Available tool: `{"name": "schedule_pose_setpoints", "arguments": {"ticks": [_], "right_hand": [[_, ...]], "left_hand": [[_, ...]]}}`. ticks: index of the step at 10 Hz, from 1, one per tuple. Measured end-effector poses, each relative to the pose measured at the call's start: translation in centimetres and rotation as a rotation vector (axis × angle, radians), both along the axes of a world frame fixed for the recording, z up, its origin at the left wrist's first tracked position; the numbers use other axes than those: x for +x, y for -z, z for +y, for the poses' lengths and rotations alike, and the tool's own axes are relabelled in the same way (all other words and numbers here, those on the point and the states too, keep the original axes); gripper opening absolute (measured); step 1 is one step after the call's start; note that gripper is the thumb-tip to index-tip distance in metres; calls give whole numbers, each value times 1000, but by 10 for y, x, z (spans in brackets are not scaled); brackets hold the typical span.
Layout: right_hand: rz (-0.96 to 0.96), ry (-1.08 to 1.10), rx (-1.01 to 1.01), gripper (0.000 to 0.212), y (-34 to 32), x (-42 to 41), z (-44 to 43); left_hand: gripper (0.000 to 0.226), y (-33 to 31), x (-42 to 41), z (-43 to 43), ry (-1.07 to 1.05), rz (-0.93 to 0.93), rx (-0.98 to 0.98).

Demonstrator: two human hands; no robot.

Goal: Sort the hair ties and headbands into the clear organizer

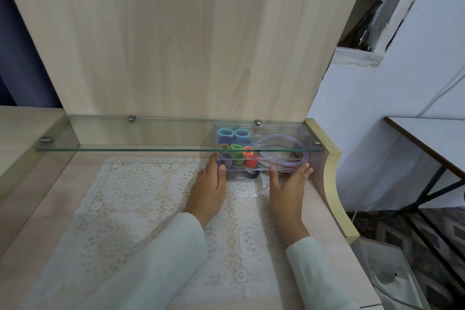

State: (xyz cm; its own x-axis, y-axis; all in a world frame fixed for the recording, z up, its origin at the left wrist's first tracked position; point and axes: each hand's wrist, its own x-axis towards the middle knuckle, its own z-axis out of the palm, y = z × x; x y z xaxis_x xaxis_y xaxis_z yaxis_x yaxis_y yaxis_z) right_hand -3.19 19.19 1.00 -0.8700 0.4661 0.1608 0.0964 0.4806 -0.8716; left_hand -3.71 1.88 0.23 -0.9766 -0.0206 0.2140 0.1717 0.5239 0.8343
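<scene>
Organizer location: the clear organizer (236, 175) is set on the wooden tabletop (50, 209) at its back right, beneath the glass shelf (141, 133) and just past the lace mat (141, 196).
Left compartments: stacks of coloured hair ties (236, 151) are seen, in blue, green, orange and striped sets.
Right compartment: thin lavender and pink headbands (305, 157) are laid in a coil.
Front section: one black hair tie (251, 175) is noted.
Left hand: the left hand (210, 181) is laid against the organizer's left end, fingers straight, nothing gripped.
Right hand: the right hand (286, 186) is held at the front right edge, fingers straight and spread, nothing gripped; contact with the wall cannot be confirmed.
Progress: no loose ties or bands are seen on the mat or tabletop, so sorting is judged finished.
Left to do: probably only a final positioning of the organizer under the shelf.
Writing: no brand, label or legible text is found on any item.
</scene>
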Motion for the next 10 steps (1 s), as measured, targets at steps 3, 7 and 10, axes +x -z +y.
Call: {"name": "schedule_pose_setpoints", "arguments": {"ticks": [3, 7, 10], "right_hand": [[-20, 13, 37, 95, -5, -3, -5], [-22, -32, 69, 90, 1, 3, 5], [240, -140, 271, 23, 24, 113, 26]], "left_hand": [[39, -9, -2, 6, 31, -72, 119], [47, -2, 1, -8, -28, -13, -193], [12, 18, 109, -70, -241, 305, -114]]}}
